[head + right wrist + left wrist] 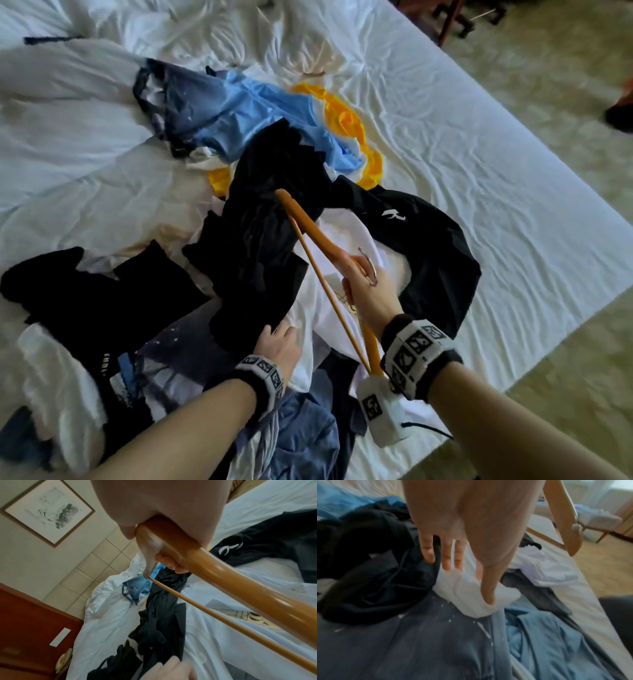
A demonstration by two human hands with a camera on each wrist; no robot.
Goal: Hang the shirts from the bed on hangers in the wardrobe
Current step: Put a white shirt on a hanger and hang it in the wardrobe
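Several shirts lie heaped on the bed (479, 144). My right hand (370, 291) grips a wooden hanger (318, 236) at its middle, near the metal hook (371, 270), and holds it just above a white printed shirt (308, 322). In the right wrist view the hanger (223, 574) crosses the same white shirt (214, 635). My left hand (281, 342) reaches with straight fingers to the shirt's near edge, beside a black shirt (260, 246). The left wrist view shows that hand (471, 545) with its thumb touching the white cloth (471, 599).
A black jacket with a white logo (428, 246) lies to the right, and light blue (239, 113) and yellow (349, 126) shirts lie farther back. A navy spattered shirt (178, 356) and a blue one (305, 428) are nearest. The bed edge and carpet (548, 85) run along the right.
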